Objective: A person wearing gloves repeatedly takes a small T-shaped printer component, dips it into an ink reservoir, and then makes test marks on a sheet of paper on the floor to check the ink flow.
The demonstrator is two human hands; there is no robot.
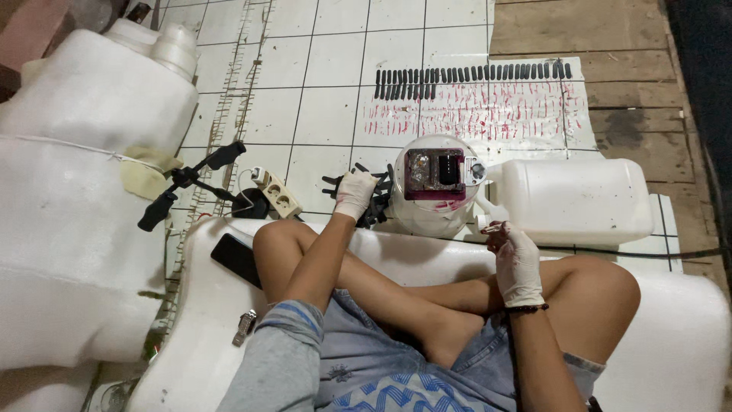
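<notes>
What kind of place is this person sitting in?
Probably a small home workshop. Rows of dark sticks lie on a red-stained sheet on the tiled floor, beside white jugs. The left hand wears a work glove.

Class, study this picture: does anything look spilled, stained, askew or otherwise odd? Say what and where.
Yes. The white sheet on the tiled floor is covered in rows of red smears below a row of black sticks. The round white container has red stains under its dark tray. The right hand wears a red-stained glove.
</notes>
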